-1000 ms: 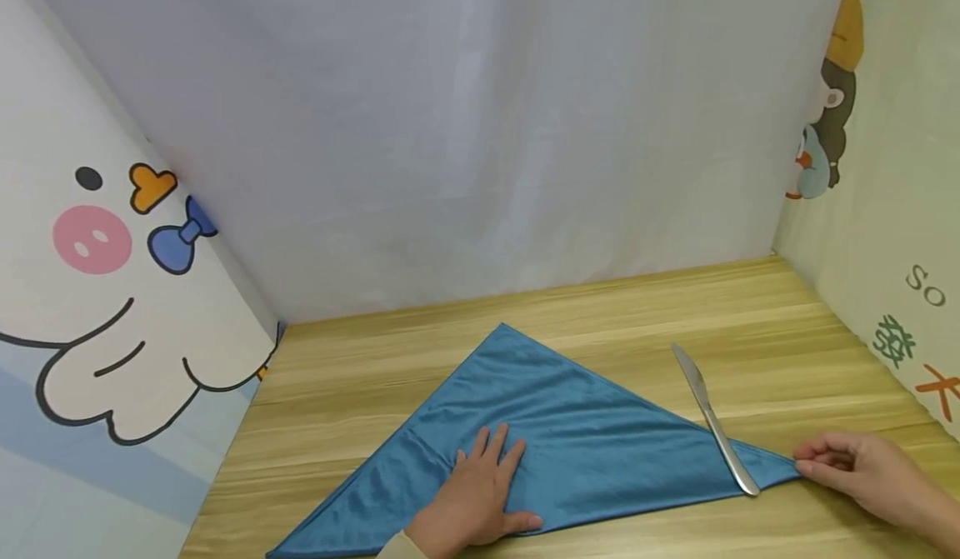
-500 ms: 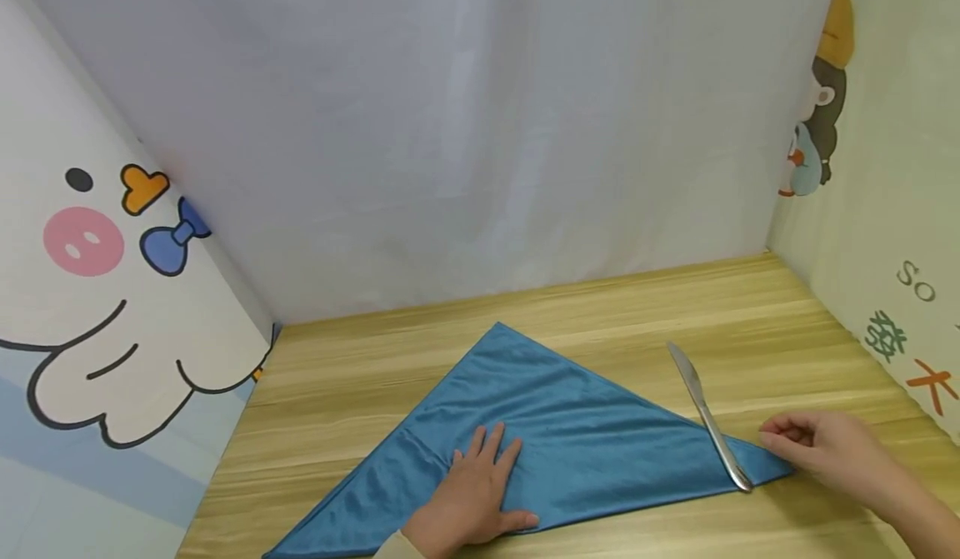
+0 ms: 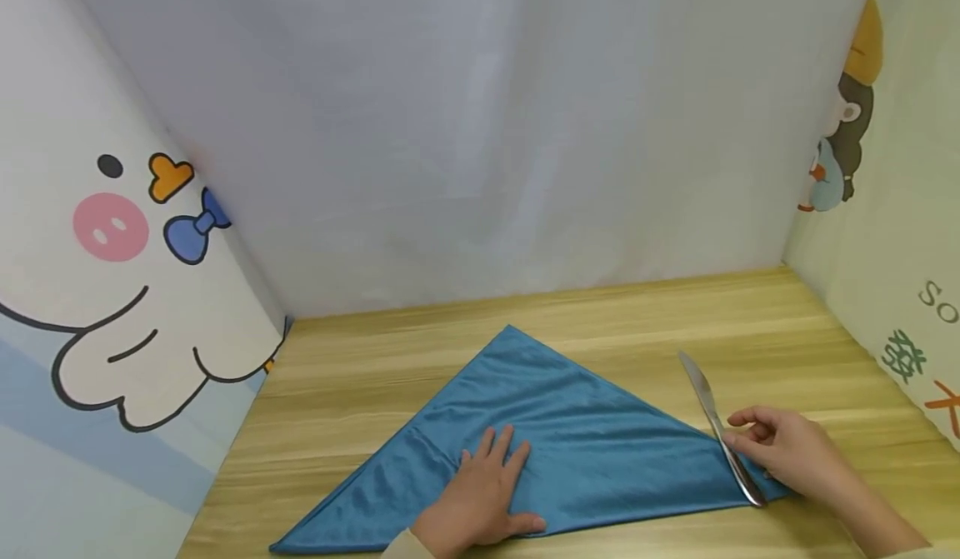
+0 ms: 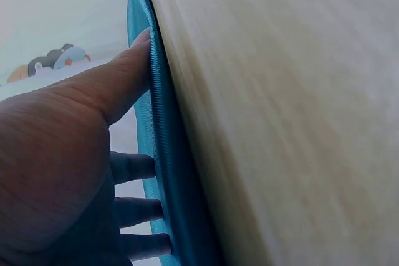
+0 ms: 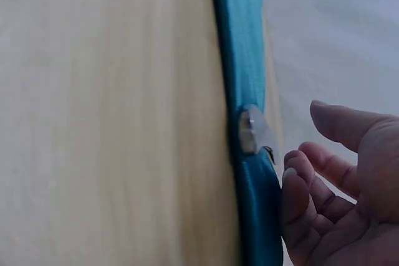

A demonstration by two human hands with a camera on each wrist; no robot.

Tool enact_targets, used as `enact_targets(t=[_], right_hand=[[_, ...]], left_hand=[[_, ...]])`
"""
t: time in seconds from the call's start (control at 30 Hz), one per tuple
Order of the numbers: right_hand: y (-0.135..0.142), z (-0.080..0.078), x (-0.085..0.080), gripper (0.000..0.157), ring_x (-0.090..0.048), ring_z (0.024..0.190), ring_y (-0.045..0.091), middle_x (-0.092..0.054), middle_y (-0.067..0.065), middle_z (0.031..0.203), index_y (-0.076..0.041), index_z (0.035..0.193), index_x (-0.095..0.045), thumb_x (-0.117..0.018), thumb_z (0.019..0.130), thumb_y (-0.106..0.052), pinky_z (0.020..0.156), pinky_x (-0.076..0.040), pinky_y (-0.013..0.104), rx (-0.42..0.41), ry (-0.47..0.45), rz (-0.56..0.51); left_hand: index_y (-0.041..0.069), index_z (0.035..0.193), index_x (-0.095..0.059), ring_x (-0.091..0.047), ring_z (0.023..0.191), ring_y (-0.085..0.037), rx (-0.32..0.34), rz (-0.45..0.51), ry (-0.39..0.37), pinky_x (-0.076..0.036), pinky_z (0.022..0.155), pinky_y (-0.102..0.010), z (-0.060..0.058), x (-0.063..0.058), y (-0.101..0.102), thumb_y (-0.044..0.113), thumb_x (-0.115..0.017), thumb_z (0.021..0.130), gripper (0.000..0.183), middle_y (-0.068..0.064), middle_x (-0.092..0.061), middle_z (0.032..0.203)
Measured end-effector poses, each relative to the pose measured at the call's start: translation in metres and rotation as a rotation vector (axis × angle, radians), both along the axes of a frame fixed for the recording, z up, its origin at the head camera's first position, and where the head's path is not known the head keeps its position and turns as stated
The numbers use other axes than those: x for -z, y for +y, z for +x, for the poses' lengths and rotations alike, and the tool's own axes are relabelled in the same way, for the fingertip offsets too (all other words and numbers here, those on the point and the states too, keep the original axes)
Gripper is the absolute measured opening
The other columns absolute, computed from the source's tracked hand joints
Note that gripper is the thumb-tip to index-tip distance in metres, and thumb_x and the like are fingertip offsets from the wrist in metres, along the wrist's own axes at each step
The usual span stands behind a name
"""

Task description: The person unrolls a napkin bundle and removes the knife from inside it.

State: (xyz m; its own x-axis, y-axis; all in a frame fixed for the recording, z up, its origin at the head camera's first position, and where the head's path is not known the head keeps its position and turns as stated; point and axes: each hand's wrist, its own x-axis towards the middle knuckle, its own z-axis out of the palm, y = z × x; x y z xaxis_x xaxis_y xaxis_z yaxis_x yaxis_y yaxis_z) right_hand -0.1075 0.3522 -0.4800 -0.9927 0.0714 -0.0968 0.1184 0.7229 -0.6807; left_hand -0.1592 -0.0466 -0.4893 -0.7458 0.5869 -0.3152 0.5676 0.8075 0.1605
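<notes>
A blue satin cloth (image 3: 600, 434), folded into a triangle, lies on the wooden table. My left hand (image 3: 483, 492) rests flat on its left part, fingers spread; the left wrist view shows the thumb (image 4: 128, 70) along the folded edge. A silver table knife (image 3: 701, 384) lies across the cloth's narrow right end, its blade reaching past the cloth onto the wood. Beside the knife's handle hovers my right hand (image 3: 798, 451), hiding part of the cloth's right corner. In the right wrist view the thumb stands apart from the loosely curled fingers, with nothing between them.
The wooden tabletop (image 3: 360, 376) extends around the cloth. A pale curtain (image 3: 465, 142) hangs along the back edge. Printed panels stand at the sides, a cartoon bird panel (image 3: 112, 309) on the left and a cream panel (image 3: 900, 234) on the right.
My right hand has let go of the cloth's right corner and moved left to the knife's handle. The left hand, cloth and knife have stayed put; the view shifts slightly.
</notes>
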Motion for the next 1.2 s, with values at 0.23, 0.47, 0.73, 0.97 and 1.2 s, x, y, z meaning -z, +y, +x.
enact_targets(t=[0.23,0.47,0.73,0.97,1.2], right_hand=[[-0.001,-0.007,0.006,0.046,-0.054,0.070,0.013,-0.062,-0.003,0.078,0.002,0.107,-0.068,-0.070,0.088,-0.040,0.059,-0.044,0.029,-0.030,0.030,0.149],[-0.005,-0.013,0.009,0.039,-0.047,0.064,0.014,-0.054,-0.002,0.070,-0.005,0.090,-0.067,-0.072,0.085,-0.043,0.056,-0.039,0.028,-0.030,0.033,0.197],[-0.011,-0.018,0.010,0.041,-0.049,0.062,0.014,-0.056,-0.002,0.067,-0.010,0.079,-0.062,-0.073,0.081,-0.050,0.058,-0.040,0.031,-0.008,-0.030,0.227],[-0.012,-0.018,0.014,0.040,-0.048,0.059,0.014,-0.054,-0.003,0.063,-0.010,0.075,-0.061,-0.073,0.081,-0.048,0.056,-0.039,0.031,-0.003,-0.048,0.244],[-0.009,-0.018,0.014,0.037,-0.050,0.060,0.014,-0.056,-0.004,0.063,-0.009,0.075,-0.065,-0.070,0.084,-0.044,0.055,-0.040,0.030,0.018,-0.119,0.238]], left_hand=[[0.020,0.152,-0.031,-0.022,0.142,-0.037,-0.006,0.000,0.017,-0.038,0.098,-0.061,0.002,-0.002,0.001,0.074,-0.053,0.080,0.093,-0.013,-0.020,0.157],[0.021,0.152,-0.030,-0.021,0.143,-0.037,-0.026,-0.004,0.009,-0.037,0.099,-0.060,0.002,-0.001,-0.002,0.075,-0.053,0.080,0.093,-0.012,-0.019,0.158],[0.021,0.152,-0.030,-0.021,0.142,-0.037,-0.036,0.011,0.004,-0.037,0.099,-0.061,0.002,0.003,-0.004,0.074,-0.053,0.080,0.093,-0.012,-0.019,0.158],[0.022,0.152,-0.030,-0.021,0.142,-0.037,-0.033,0.008,0.006,-0.037,0.099,-0.060,0.002,0.005,-0.003,0.076,-0.052,0.078,0.094,-0.011,-0.019,0.158],[0.023,0.152,-0.030,-0.022,0.143,-0.036,-0.016,0.004,0.029,-0.038,0.099,-0.059,0.001,0.007,0.001,0.078,-0.051,0.078,0.095,-0.010,-0.020,0.158]])
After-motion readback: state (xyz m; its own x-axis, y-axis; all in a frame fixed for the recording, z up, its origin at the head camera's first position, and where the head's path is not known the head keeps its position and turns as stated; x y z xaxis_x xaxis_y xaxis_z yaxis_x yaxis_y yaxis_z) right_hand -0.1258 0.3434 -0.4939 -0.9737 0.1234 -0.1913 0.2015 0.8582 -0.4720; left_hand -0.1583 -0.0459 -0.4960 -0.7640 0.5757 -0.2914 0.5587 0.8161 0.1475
